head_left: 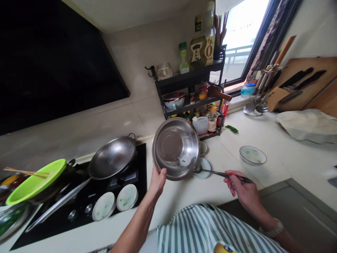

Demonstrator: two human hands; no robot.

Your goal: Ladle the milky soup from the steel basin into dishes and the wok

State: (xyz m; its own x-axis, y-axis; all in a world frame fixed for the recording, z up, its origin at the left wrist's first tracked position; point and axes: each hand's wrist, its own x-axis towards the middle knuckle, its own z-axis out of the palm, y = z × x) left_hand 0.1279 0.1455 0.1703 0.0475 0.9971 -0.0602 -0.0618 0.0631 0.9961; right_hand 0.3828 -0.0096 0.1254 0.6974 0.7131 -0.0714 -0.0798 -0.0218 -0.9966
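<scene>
My left hand (157, 182) grips the near rim of a stainless steel bowl (168, 142), which is tilted so that its inside shows. A little whitish liquid lies low on the bowl's right side. My right hand (242, 192) is closed round the dark handle of a ladle (216, 173). The ladle's head sits at the bowl's right edge, over a small white bowl (207, 168) that is partly hidden. Behind the steel bowl another small bowl (203, 148) shows in part.
Two filled bowls, one (104, 206) beside the other (127, 197), stand on the stove's front edge near a wok (113, 158). Another filled bowl (252, 155) is at right. A green basin (37, 182) stands far left. A condiment rack (189, 102) stands behind; the sink cover (292, 207) lies right.
</scene>
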